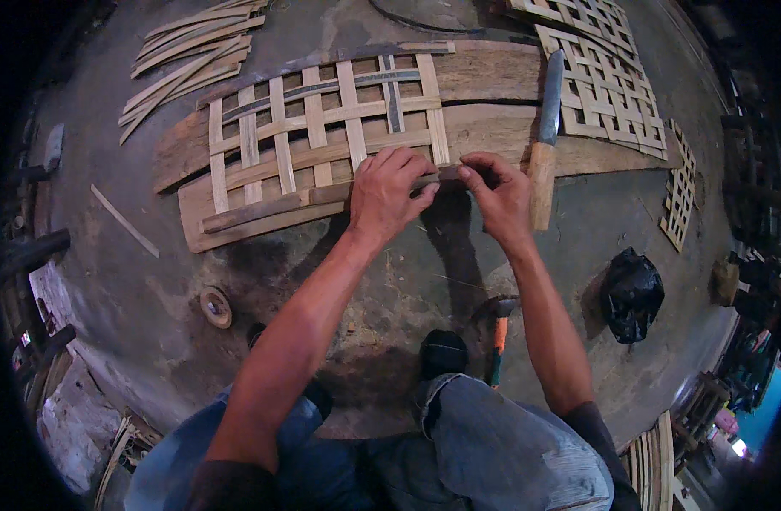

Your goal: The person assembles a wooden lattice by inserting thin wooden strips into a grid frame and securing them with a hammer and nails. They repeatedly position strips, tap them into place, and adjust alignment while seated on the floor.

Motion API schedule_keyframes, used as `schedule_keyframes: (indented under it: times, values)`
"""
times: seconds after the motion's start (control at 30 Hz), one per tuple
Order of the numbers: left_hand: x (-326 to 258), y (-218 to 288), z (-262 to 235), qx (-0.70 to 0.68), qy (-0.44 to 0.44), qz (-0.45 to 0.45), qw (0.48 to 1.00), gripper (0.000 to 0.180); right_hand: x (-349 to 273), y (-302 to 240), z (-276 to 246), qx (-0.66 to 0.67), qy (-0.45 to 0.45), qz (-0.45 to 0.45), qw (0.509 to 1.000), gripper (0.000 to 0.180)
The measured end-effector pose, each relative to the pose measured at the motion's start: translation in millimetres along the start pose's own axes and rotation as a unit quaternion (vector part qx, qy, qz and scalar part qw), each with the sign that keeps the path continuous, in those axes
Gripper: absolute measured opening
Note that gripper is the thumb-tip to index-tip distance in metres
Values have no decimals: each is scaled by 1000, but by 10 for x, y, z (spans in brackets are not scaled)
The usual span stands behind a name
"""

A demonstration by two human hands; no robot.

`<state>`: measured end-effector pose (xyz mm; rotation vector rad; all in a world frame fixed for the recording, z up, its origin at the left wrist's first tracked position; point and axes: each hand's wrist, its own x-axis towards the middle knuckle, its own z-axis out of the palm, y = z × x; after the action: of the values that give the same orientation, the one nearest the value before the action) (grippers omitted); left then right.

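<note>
A woven bamboo lattice panel [350,102] lies across two wooden planks [484,129], with a darker strip threaded through its far rows. Along its near edge runs a brownish bamboo edge strip [262,210]. My left hand [390,192] is closed over this strip near the panel's right corner, fingers bent round it. Just to the right, my right hand [497,194] pinches the strip's right end between thumb and forefinger. A large knife [542,175] with a wooden handle rests on the planks beside my right hand, its blade pointing away.
Loose bamboo strips [194,53] lie at the far left, and woven panels [603,89] are stacked at the far right. On the floor nearer me are a round disc [216,307], an orange-handled hammer [500,335] between my arms, and a black plastic bag [631,294].
</note>
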<state>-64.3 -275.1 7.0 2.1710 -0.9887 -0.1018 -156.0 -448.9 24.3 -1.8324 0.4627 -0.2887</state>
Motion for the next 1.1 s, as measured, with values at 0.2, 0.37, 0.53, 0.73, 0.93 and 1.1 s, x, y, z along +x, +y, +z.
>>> schedule_keyframes:
  times: [0.2,0.37,0.53,0.73,0.93,1.1]
  values:
    - [-9,29,-45,30,6,47,998,32,-55,89,-39,45,53,46,997,16]
    - [9,38,-41,70,18,72,995,33,-272,95,-7,-23,73,31,997,15]
    - [73,35,-52,111,36,120,986,37,-340,63,25,-25,111,77,990,16]
    - [112,-3,25,112,55,154,980,42,-361,232,15,-32,112,35,993,17]
    - [105,-65,3,91,56,166,980,51,-351,139,29,32,112,86,989,20]
    - [179,10,-84,83,3,133,988,52,-230,128,-28,-68,107,113,986,23]
